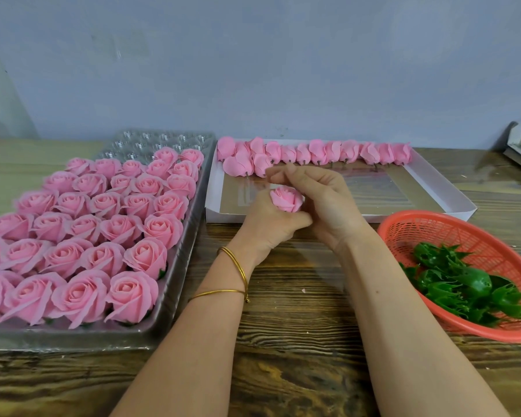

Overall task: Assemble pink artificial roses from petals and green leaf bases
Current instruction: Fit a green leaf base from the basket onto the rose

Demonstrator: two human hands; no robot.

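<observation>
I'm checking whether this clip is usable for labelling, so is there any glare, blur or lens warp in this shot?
Head view: soft, even light, faint shadows; glare on the empty cells of the clear tray and the film in the white box; wide-angle warp bends the tray's edges; the rose in the left hand is sharp, the corners softer.

Two gold bangles [217,293] near left hand [269,228]

Wooden table [283,356] — grey wall [253,70].
</observation>
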